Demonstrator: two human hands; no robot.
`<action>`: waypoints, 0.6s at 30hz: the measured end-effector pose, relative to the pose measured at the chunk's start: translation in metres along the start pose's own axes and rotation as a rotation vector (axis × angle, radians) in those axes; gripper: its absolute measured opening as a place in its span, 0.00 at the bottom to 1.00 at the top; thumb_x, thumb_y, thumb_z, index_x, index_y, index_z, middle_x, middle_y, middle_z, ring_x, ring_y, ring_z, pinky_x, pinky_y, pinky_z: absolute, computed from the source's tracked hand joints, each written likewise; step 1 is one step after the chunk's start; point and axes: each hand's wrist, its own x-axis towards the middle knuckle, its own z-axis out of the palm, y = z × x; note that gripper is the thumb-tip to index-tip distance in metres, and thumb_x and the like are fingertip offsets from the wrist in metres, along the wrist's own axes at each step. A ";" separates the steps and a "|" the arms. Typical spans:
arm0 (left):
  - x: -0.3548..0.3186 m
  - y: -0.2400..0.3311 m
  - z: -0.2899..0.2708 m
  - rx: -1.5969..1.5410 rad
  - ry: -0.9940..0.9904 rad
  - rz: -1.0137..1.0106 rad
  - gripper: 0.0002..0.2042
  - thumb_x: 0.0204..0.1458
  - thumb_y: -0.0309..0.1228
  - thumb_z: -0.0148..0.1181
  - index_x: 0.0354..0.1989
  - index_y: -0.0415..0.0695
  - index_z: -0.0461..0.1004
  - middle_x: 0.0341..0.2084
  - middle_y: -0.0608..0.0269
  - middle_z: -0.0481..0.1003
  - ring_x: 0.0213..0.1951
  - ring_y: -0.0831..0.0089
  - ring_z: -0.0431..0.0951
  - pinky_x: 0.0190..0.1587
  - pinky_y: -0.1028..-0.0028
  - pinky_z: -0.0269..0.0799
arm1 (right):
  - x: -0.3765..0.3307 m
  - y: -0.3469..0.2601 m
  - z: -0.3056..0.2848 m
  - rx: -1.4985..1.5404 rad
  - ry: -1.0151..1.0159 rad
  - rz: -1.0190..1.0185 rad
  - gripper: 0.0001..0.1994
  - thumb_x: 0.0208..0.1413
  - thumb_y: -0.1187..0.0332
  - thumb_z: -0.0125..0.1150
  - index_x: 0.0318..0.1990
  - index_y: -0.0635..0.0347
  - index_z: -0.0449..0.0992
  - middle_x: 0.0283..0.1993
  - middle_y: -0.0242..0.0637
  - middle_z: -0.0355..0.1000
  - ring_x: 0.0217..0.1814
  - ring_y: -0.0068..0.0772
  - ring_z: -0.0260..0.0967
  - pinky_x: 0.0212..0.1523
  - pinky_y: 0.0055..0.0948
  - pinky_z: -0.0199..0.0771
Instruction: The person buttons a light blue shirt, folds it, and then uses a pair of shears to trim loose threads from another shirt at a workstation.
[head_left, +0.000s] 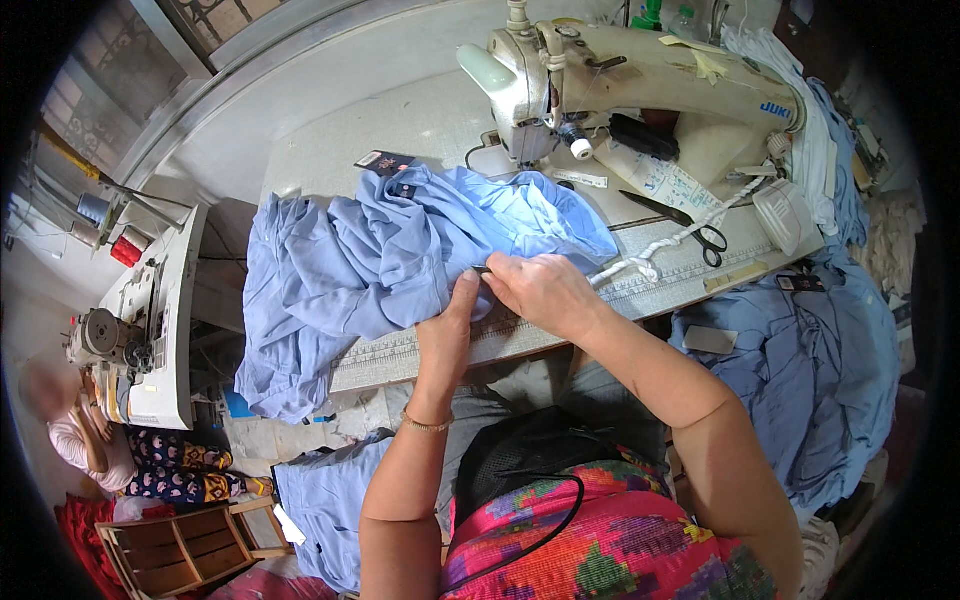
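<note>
A light blue garment (pixel 380 240) lies bunched on the sewing table, its left end hanging over the edge. A dark hang tag (pixel 385 162) sticks out at its top. My left hand (pixel 450 322) is closed on the near edge of the cloth, thumb on top. Beside it, my right hand (pixel 548 290) pinches at the same spot, its fingertips meeting the left thumb. Something small and dark shows between the fingertips, too small to name. Behind the cloth stands a sewing machine (pixel 640 75); the garment lies in front of its needle area.
Black scissors (pixel 712 245) and a twisted white cord (pixel 665 243) lie on the right of the table. More blue garments (pixel 800 370) are piled at the right. Another blue garment (pixel 335 500) hangs below left. A person (pixel 95 440) sits by a second machine (pixel 110 335).
</note>
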 end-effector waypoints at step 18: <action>-0.001 -0.001 0.000 -0.024 0.019 0.055 0.13 0.55 0.31 0.57 0.45 0.37 0.70 0.39 0.64 0.72 0.39 0.76 0.70 0.44 0.77 0.66 | -0.001 -0.010 -0.011 0.195 -0.065 0.196 0.12 0.57 0.60 0.52 0.37 0.59 0.66 0.23 0.48 0.70 0.27 0.54 0.70 0.26 0.47 0.68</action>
